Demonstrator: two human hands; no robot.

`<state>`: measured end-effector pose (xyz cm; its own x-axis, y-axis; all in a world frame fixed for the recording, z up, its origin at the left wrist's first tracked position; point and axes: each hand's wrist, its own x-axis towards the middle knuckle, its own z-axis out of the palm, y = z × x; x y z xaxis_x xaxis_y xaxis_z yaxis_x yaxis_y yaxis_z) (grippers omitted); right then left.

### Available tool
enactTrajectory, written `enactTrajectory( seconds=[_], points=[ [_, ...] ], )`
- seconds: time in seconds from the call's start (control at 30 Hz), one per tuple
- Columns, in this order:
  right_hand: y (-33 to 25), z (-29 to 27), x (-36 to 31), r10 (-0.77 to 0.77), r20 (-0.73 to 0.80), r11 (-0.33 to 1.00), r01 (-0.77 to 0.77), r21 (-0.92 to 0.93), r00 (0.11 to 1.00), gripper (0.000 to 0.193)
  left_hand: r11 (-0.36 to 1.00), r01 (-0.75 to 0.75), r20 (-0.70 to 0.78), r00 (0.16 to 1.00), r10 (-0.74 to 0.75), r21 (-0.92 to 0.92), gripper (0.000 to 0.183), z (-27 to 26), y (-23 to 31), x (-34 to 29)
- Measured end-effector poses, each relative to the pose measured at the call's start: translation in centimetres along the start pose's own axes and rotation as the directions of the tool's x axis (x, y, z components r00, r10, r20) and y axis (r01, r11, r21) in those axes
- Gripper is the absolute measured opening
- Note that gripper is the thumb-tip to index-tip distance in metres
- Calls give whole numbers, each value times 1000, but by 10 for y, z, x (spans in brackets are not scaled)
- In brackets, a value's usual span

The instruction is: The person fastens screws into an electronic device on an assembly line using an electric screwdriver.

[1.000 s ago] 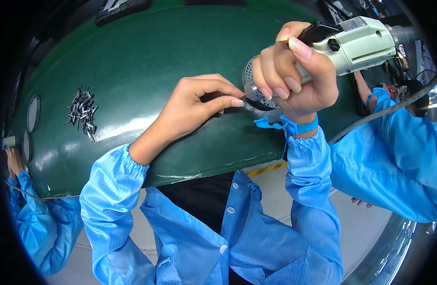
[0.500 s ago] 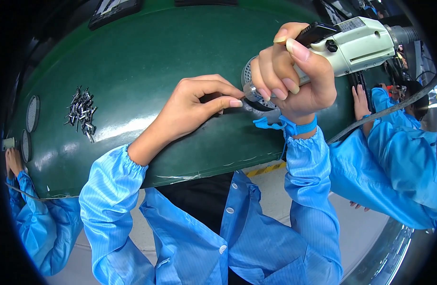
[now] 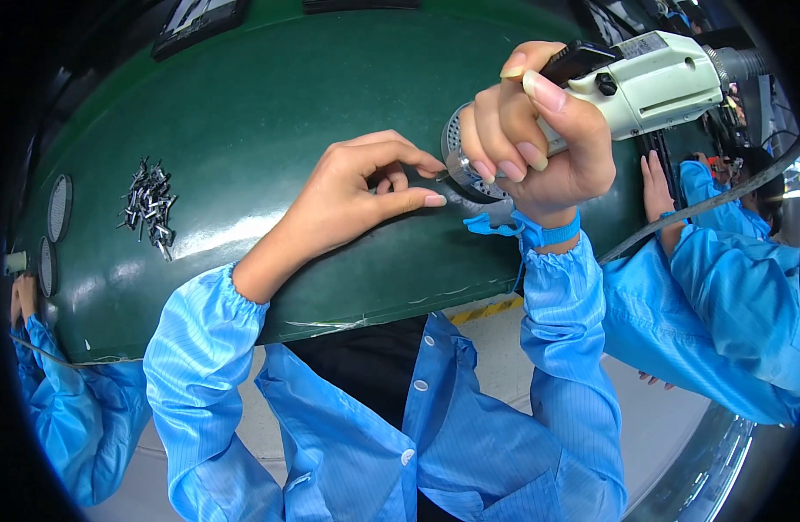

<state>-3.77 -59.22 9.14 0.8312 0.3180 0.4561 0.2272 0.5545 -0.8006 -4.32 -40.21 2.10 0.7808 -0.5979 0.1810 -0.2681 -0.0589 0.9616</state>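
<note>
A pale green electric screwdriver (image 3: 665, 87) with a black lever lies sideways in my right hand (image 3: 548, 130), whose fingers wrap round its front end. Its tip points left toward my left hand (image 3: 365, 178). The left thumb and index finger stand apart, with the index fingertip at the dark bit (image 3: 441, 176). Whether a screw sits on the bit is too small to tell. Behind my right fingers, partly hidden, is a round part with a perforated rim (image 3: 453, 139). A blue wrist strap (image 3: 548, 233) circles my right wrist.
A pile of small dark screws (image 3: 147, 204) lies on the green tabletop (image 3: 269, 104). Two round mesh discs (image 3: 60, 209) rest near the left edge. Co-workers in blue sleeves (image 3: 730, 278) sit at both sides. A grey cable (image 3: 704, 204) runs along the right.
My left thumb has parted from the index finger and dropped slightly, opening the pinch at the bit. My right hand and the screwdriver stay in place.
</note>
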Motion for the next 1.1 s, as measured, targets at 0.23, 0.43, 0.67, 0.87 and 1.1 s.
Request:
enactTrajectory(
  seconds=[0.23, 0.43, 0.67, 0.87, 1.1],
  points=[
    [-6, 0, 3, 58, -202, 997, -67, -38, 978, 24, 968, -60, -433, 887, 164, 245, 21, -48, -8, 31],
    [-4, -13, -3, 105, -312, 980, -152, -128, 944, 30, 592, 458, -647, 748, 145, 663, 78, -172, -69, 135],
    [3, -20, -9, 80, -372, 975, -151, -165, 925, 23, 515, 731, -514, 682, -521, 448, 103, -193, -101, 216],
    [3, -15, -6, 88, -388, 971, -166, -171, 918, 22, 782, 580, -635, 697, -333, 227, 65, -188, -75, 213],
    [-3, -27, -9, -47, -409, 962, -68, -263, 911, 24, 935, 230, -527, 778, -343, -268, 38, -135, 25, 93]
  ],
)
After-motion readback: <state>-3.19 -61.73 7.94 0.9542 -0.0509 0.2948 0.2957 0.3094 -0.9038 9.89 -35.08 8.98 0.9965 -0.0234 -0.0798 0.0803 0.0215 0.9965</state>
